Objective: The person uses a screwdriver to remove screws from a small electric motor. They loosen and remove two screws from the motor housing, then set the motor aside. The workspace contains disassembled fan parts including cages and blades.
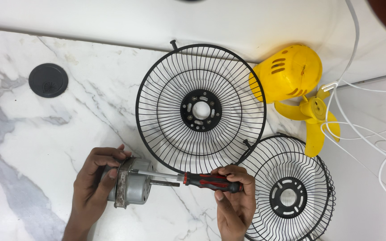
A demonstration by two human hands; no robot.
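Note:
My left hand point(92, 187) grips a grey metal fan motor point(132, 187) lying on its side on the white marble table point(32, 134), its shaft pointing right. My right hand point(234, 201) holds a red-and-black screwdriver point(211, 180) by the handle. The screwdriver's metal shank reaches left to the motor's upper rim. Just beyond the tool lies a black wire fan guard point(200, 107) with a round black hub.
A second black wire guard point(289, 187) lies at the lower right, partly under my right hand. A yellow motor cover point(289, 73) and yellow fan blade point(313, 118) rest at the right, with white cables point(358, 134) looping past. A black round grommet point(48, 80) sits at the left.

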